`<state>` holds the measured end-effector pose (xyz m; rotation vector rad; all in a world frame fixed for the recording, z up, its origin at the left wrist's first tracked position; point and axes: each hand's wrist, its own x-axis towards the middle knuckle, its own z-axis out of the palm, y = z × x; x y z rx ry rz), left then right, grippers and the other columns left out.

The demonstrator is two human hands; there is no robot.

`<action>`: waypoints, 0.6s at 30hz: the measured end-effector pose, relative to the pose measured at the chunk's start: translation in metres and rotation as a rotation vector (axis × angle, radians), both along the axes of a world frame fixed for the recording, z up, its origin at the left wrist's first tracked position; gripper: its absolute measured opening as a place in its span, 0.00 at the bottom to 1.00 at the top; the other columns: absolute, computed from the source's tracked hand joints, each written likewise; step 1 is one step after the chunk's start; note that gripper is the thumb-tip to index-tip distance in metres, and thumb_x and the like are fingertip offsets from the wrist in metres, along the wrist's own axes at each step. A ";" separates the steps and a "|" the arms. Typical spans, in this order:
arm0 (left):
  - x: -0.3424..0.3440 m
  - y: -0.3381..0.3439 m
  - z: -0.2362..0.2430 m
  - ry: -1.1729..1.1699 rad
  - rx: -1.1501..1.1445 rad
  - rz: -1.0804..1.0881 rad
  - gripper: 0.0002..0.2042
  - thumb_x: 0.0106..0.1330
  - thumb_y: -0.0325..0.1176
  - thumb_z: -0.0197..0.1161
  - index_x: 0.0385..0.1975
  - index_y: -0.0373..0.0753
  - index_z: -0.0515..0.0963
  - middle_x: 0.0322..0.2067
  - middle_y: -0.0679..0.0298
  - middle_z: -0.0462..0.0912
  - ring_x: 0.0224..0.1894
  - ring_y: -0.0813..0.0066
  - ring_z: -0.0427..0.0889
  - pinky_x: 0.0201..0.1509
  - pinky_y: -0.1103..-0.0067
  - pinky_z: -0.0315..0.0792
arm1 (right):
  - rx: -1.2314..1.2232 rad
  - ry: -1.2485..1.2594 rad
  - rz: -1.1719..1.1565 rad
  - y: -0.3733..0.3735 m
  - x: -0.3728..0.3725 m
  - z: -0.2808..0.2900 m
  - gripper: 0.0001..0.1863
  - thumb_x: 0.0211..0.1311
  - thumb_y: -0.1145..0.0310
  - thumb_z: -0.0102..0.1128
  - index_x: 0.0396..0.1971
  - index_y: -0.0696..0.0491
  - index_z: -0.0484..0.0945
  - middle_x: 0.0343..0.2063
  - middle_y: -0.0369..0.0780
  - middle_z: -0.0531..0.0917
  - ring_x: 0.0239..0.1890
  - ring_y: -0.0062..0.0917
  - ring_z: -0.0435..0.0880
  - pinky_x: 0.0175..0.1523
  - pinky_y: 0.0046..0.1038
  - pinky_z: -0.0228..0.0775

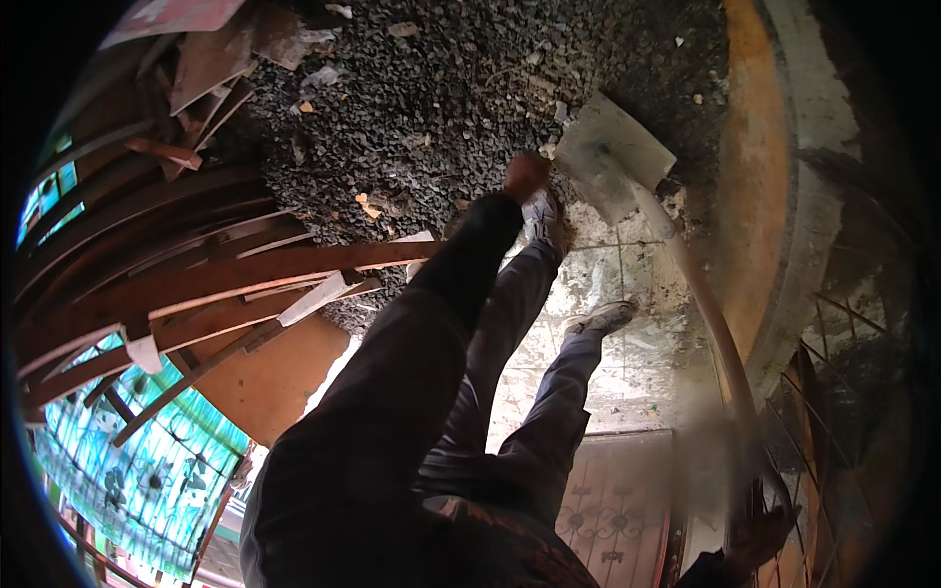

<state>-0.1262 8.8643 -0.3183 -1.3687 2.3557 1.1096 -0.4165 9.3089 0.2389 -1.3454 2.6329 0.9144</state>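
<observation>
A square-bladed shovel (pixel 627 135) lies with its grey blade at the edge of a heap of dark gravel (pixel 421 118). Its long wooden handle curves down the right side toward me. My right hand (pixel 763 537), low at the right and dim, is around the grip end of that handle. Reaching forward in a dark sleeve, my left hand (pixel 527 176) is closed, just left of the blade and over my shoe (pixel 544 220). Whatever it may hold is hidden. Both my feet stand on or beside dirty pale floor tiles (pixel 588 284).
Reddish-brown wooden beams (pixel 294 269) are stacked at the left, one jutting toward my left arm. An orange-brown board (pixel 279 377) leans below them. A wall with an orange-brown lower band (pixel 750 167) borders the right. Behind me is a patterned metal door (pixel 613 500).
</observation>
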 end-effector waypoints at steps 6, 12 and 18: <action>0.018 -0.147 -0.029 -0.270 0.052 0.190 0.16 0.54 0.39 0.53 0.38 0.37 0.76 0.38 0.47 0.77 0.45 0.48 0.75 0.49 0.62 0.70 | 0.069 -0.026 -0.020 -0.027 -0.009 -0.018 0.15 0.64 0.64 0.43 0.47 0.55 0.63 0.42 0.41 0.69 0.42 0.31 0.69 0.45 0.29 0.61; 0.008 -0.175 -0.087 -0.247 -0.002 0.110 0.27 0.54 0.39 0.57 0.56 0.44 0.65 0.62 0.53 0.49 0.62 0.42 0.50 0.62 0.57 0.54 | 0.168 -0.028 -0.047 -0.051 -0.014 -0.024 0.12 0.64 0.64 0.45 0.43 0.54 0.65 0.37 0.40 0.69 0.37 0.28 0.70 0.40 0.27 0.62; -0.018 -0.154 -0.085 -0.365 -0.125 0.175 0.33 0.48 0.41 0.62 0.59 0.54 0.62 0.58 0.54 0.54 0.58 0.47 0.55 0.61 0.61 0.55 | 0.204 -0.055 -0.088 -0.067 -0.015 -0.025 0.10 0.63 0.64 0.47 0.38 0.54 0.66 0.31 0.38 0.69 0.32 0.25 0.70 0.35 0.24 0.63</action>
